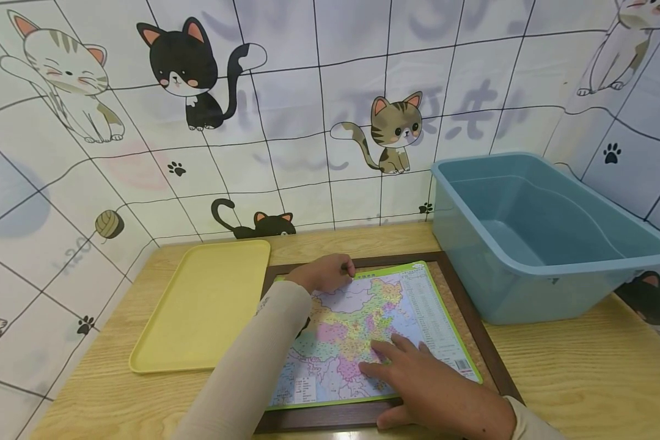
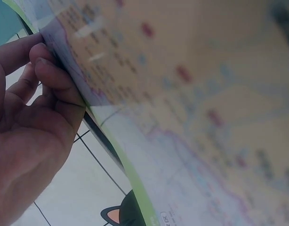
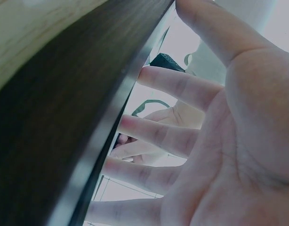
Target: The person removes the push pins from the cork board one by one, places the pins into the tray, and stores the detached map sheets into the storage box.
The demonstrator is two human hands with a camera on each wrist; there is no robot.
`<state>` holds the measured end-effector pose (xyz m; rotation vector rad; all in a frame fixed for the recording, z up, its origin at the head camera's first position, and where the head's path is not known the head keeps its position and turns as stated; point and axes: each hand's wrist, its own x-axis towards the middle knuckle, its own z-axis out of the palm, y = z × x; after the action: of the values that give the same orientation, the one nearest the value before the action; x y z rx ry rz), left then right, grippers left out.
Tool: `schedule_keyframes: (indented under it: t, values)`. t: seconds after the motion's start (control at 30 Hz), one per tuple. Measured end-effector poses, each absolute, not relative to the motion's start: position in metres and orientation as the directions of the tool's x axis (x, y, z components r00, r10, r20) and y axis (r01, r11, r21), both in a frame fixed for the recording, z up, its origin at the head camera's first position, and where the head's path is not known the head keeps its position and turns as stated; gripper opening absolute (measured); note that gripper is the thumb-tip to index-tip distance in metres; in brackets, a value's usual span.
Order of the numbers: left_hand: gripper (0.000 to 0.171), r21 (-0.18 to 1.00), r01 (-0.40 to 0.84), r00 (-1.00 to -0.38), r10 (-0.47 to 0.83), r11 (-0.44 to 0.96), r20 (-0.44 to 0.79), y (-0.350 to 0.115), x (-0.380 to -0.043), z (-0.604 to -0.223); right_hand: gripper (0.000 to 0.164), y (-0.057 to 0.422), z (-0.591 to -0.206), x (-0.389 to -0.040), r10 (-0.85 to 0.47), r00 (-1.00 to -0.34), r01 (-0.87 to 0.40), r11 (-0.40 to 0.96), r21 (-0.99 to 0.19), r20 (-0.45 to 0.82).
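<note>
A map sheet [image 1: 335, 333] with a green border lies on a cork board [image 1: 453, 318] in a dark brown frame [image 1: 330, 417]. My left hand [image 1: 326, 273] is at the sheet's top edge. In the left wrist view its curled fingers [image 2: 57, 82] meet the green border of the map [image 2: 158, 155]. A small dark spot shows by its fingertips in the head view. Spread out, my right hand [image 1: 418, 379] rests over the lower right part of the map, its thumb by the frame's bottom side. The right wrist view shows those fingers [image 3: 154, 134] straight and apart.
A yellow tray [image 1: 198, 305] lies on the wooden table [image 1: 572, 360] to the left of the board. To its right stands a deep blue plastic tub [image 1: 489, 244], close to the frame. Behind everything rises a white tiled wall covering [image 1: 286, 116] printed with cats.
</note>
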<state>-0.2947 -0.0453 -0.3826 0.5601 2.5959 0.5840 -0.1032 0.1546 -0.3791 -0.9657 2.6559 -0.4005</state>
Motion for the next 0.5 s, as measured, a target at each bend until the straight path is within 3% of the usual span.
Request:
schedule_keyframes:
  t: [0.5]
  values:
    - [0.006, 0.48, 0.3, -0.828, 0.475, 0.824, -0.299, -0.0457, -0.2974, -0.3855, 0.073, 0.1534, -0.3789, -0.1027, -0.645, -0.743, -0.567, 0.747, -0.345, -0.176]
